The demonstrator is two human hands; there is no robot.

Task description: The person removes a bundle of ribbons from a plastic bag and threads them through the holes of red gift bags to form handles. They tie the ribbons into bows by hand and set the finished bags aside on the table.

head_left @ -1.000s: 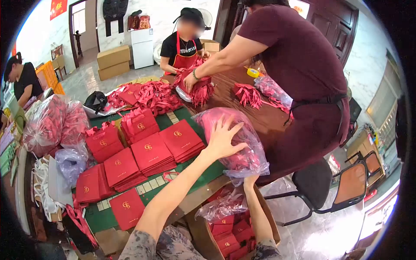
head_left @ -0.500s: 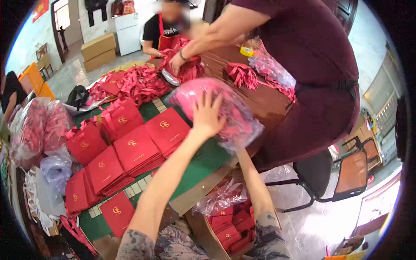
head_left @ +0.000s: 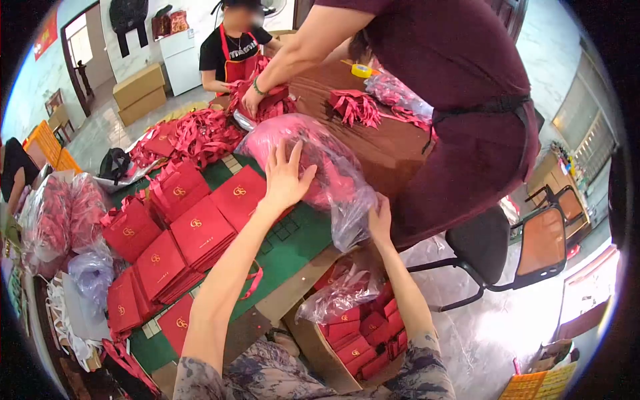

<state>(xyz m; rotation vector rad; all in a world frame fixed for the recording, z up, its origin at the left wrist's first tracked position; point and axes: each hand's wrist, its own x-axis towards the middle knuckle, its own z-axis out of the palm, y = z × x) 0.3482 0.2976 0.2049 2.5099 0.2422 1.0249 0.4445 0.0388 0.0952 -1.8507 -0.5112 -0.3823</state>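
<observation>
A clear plastic bag (head_left: 320,160) full of pink-red items lies on the green table mat. My left hand (head_left: 288,177) rests on the bag's near left side with its fingers spread. At the bag's loose right end, my right hand (head_left: 380,217) is closed on the crumpled plastic. Left of the bag, stacks of flat red bags (head_left: 202,231) with gold lettering are laid out in rows. Two red bags with ribbon handles (head_left: 179,191) stand behind them.
Below the table edge, an open cardboard box (head_left: 313,353) holds red bags and plastic. A person in dark maroon (head_left: 460,120) leans over the table at right. Another person in a red apron (head_left: 235,57) is across it. Chairs (head_left: 543,243) stand at right.
My right hand, hidden behind the bag before, now shows gripping its loose end. My left hand has shifted left on the bag, and the plastic end hangs more stretched toward me.
</observation>
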